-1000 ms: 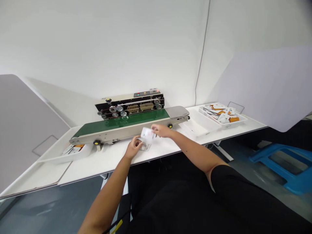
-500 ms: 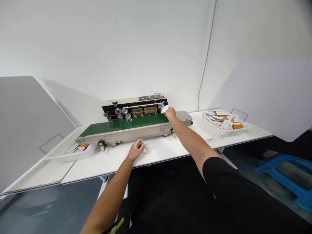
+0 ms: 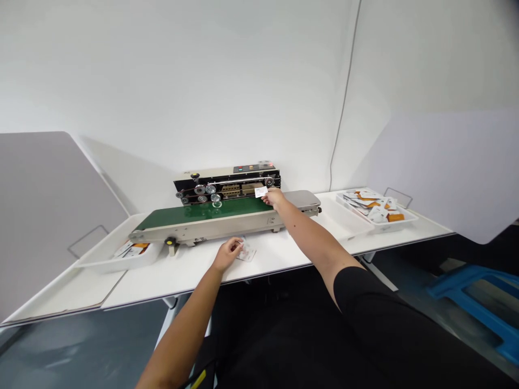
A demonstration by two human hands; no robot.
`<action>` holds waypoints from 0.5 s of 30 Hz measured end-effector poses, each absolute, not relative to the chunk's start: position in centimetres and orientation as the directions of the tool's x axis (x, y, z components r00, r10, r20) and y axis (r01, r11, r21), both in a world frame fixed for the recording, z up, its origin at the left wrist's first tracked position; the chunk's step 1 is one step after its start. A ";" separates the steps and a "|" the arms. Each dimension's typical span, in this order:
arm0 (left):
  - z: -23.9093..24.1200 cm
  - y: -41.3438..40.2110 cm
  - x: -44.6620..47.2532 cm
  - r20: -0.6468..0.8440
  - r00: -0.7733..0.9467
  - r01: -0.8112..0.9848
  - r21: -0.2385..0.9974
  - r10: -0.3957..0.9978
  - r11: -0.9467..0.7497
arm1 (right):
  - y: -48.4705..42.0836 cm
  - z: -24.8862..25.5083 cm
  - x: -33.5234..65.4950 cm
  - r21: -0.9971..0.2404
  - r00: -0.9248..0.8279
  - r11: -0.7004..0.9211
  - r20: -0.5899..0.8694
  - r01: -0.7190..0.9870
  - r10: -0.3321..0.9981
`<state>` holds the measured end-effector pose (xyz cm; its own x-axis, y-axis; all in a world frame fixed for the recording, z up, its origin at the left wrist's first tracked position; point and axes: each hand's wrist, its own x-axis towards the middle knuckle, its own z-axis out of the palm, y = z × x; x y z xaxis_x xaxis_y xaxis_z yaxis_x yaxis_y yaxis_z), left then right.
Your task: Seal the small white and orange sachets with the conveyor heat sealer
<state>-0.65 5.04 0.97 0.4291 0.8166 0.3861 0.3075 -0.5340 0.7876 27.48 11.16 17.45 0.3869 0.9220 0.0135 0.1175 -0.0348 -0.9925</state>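
In the head view, my right hand (image 3: 273, 198) pinches a small white printed packet (image 3: 260, 192) in front of the band sealing machine (image 3: 227, 186), over the right part of its green conveyor belt (image 3: 194, 211). My left hand (image 3: 227, 255) rests low at the table's front side. Its fingers are curled together at the edge of some small, partly see-through printed packets (image 3: 248, 254) lying on the white table. The fingertips seem to grip one of these, though the curled fingers partly hide the contact.
A white tray (image 3: 391, 226) on the right holds many white and orange packets (image 3: 365, 201). Under the conveyor's left end, another white tray (image 3: 117, 265) has several similar packets (image 3: 132, 249). A blue plastic stool (image 3: 474, 294) stands at right. A cable (image 3: 344, 108) runs down the wall.
My right hand has moved left and slightly down along the machine, with the packet now showing flat in front of the rollers. My left hand stays by the table packets. The view has shifted slightly.
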 end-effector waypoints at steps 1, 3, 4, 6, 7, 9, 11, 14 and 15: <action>1.0 5.1 -0.7 0.396 0.426 0.322 0.774 0.814 -0.545 | 11.0 17.4 27.5 -0.990 0.382 -0.033 0.023 0.140 0.924; 1.0 5.2 -0.7 0.421 0.418 0.356 0.740 0.805 -0.571 | 10.5 17.1 27.6 -0.980 0.380 -0.019 0.058 0.197 0.923; 1.1 5.2 -0.7 0.436 0.414 0.373 0.720 0.799 -0.586 | 10.1 16.8 27.5 -0.975 0.381 -0.007 0.079 0.220 0.921; 1.2 5.4 -0.7 0.467 0.414 0.405 0.674 0.781 -0.617 | 9.0 16.1 27.1 -0.941 0.375 0.050 0.181 0.335 0.909; 1.3 5.4 -0.7 0.481 0.419 0.418 0.650 0.770 -0.634 | 8.4 15.6 26.7 -0.894 0.355 0.092 0.266 0.438 0.896; 1.5 5.5 -0.6 0.503 0.439 0.438 0.604 0.744 -0.666 | 7.0 14.6 25.7 -0.720 0.255 0.177 0.448 0.671 0.857; 1.5 5.6 -0.5 0.516 0.462 0.450 0.565 0.721 -0.692 | 5.6 13.4 24.6 -0.523 0.132 0.242 0.579 0.817 0.805; 1.4 5.7 -0.3 0.526 0.481 0.467 0.523 0.701 -0.713 | 3.8 10.9 23.1 -0.360 -0.034 0.384 0.690 0.850 0.723; 1.2 5.9 -0.2 0.529 0.481 0.474 0.514 0.699 -0.715 | 3.2 9.9 22.7 -0.316 -0.108 0.448 0.706 0.836 0.700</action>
<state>-0.22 5.86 1.23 0.4815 0.6990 0.5288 0.4739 -0.7151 0.5138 22.68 3.18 9.91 -0.1082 0.6998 0.7061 0.8363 0.4480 -0.3159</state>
